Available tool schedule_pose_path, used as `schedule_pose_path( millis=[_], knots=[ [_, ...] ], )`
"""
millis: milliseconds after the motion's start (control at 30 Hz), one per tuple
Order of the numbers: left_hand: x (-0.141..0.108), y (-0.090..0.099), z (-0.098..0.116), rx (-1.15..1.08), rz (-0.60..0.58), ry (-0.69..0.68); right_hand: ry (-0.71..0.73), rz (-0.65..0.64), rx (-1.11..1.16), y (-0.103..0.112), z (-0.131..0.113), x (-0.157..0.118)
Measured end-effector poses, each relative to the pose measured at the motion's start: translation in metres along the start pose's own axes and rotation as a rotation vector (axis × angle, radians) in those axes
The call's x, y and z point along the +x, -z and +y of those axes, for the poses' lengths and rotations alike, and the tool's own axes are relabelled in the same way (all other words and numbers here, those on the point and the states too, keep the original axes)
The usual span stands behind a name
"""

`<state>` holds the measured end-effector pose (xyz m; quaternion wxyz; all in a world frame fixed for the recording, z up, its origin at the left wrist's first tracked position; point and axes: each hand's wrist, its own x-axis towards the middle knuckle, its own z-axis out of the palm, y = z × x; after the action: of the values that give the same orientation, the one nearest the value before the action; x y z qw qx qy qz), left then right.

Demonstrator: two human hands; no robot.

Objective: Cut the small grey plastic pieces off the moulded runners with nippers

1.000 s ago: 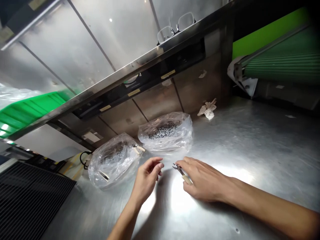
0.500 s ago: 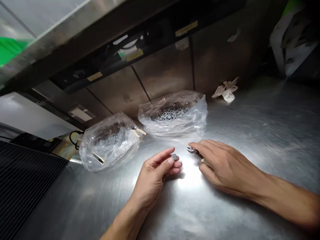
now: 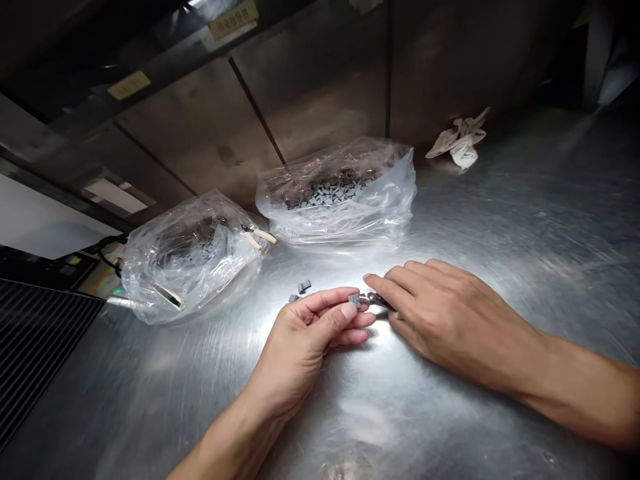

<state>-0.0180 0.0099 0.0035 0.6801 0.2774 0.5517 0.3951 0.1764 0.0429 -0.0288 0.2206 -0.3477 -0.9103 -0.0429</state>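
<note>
Between thumb and fingers, my left hand (image 3: 320,323) pinches a small grey plastic piece (image 3: 355,301) above the metal table. My right hand (image 3: 440,310) is closed round a pair of nippers (image 3: 375,301), whose light handles are mostly hidden in the palm. The nippers' tips meet the right side of the grey piece; whether the jaws are closed on it I cannot tell. Just beyond my left fingers lie two loose grey pieces (image 3: 304,287), one of them partly covered by the hand.
A clear plastic bag (image 3: 390,207) full of grey pieces stands at the back wall. Left of it, another clear bag (image 3: 145,267) holds grey bits, with cream-handled pliers (image 3: 263,237) and a second tool (image 3: 168,296) on it. A crumpled glove-like cloth (image 3: 460,141) lies at the back right.
The nippers have moved left to the grey piece, closing the gap between my hands. The camera view has tilted down. Two loose pieces now show beside my left hand.
</note>
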Motion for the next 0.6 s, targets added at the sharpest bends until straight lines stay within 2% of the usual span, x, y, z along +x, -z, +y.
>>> schedule_pose_path(
  millis=[267, 600],
  knots=[
    [0.0011, 0.0014, -0.0026, 0.0, 0.016, 0.003, -0.002, -0.023, -0.022, -0.0013, -0.0011, -0.0002],
    [0.0007, 0.0043, -0.0071, 0.096, 0.033, -0.062, 0.019, -0.016, -0.11, -0.001, -0.002, -0.001]
  ],
)
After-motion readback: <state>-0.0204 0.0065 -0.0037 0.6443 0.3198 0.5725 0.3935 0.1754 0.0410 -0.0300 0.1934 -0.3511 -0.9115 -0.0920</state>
